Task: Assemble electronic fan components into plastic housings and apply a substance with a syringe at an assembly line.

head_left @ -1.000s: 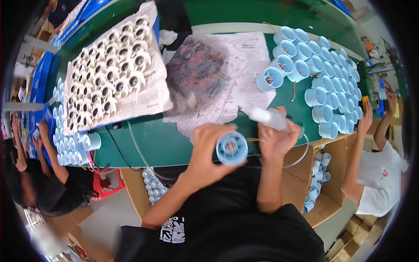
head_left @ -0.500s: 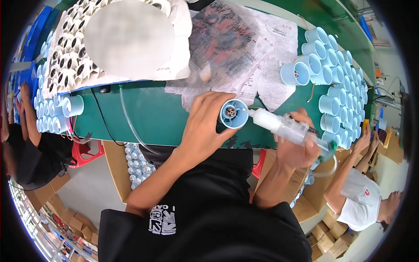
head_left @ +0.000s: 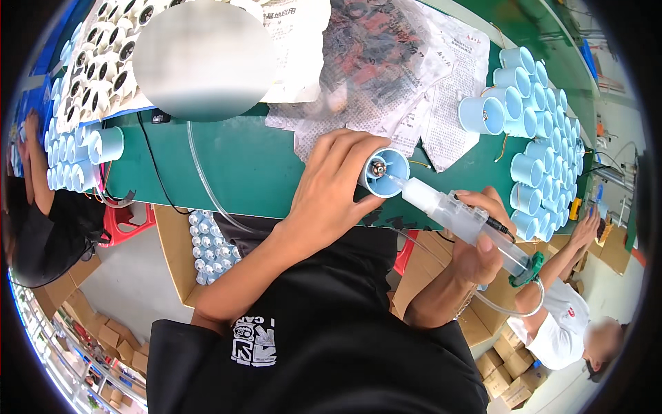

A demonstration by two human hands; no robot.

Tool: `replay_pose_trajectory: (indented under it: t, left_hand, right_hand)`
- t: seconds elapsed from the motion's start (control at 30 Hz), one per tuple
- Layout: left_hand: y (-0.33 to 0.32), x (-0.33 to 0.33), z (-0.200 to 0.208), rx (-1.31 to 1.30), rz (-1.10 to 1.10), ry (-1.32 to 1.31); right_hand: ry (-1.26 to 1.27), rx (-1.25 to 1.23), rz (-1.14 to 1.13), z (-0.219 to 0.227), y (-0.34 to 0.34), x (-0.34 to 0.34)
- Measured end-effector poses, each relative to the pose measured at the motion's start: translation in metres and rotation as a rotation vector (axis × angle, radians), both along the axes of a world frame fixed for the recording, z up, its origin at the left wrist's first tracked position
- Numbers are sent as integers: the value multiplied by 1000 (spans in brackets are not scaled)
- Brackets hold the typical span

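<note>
Gaping — pale blue cup (head_left: 396, 163), dark metallic core (head_left: 378, 168)

Just right of the frame's centre, a light-blue round cup (head_left: 394, 164) tilts, its open mouth facing the camera, ribs and a metallic core (head_left: 378, 168) inside. A translucent syringe-like dispenser (head_left: 449, 214) slants toward the lower right, thin tip at the cup's mouth, green cap (head_left: 528, 269) behind, clear tube (head_left: 542, 295) curving below
</note>
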State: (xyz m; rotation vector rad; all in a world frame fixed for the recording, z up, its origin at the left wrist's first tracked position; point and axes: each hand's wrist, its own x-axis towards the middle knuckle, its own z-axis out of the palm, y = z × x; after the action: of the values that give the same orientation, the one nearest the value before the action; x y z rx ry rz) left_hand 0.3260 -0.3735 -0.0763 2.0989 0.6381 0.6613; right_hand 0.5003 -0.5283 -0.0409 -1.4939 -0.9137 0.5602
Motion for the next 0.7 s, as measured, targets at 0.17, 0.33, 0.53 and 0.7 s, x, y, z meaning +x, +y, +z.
replay_pose_trajectory:
  t: [0.17, 0.33, 0.53, 0.7]
  left_hand:
    - [-1, 0, -2, -11, 10, -19]
    - [-1, 0, -3, -14, 22, -31]
    - [-2, -1, -4, -14, 24, -28]
    - [0, -3, -3, -1, 8, -3]
  right_hand:
    - [-86, -56, -71, 16, 11, -11]
    - [-140, -92, -63, 20, 11, -12]
    - [-149, -107, -18, 21, 10, -11]
    - [-199, -93, -10, 22, 16, -12]
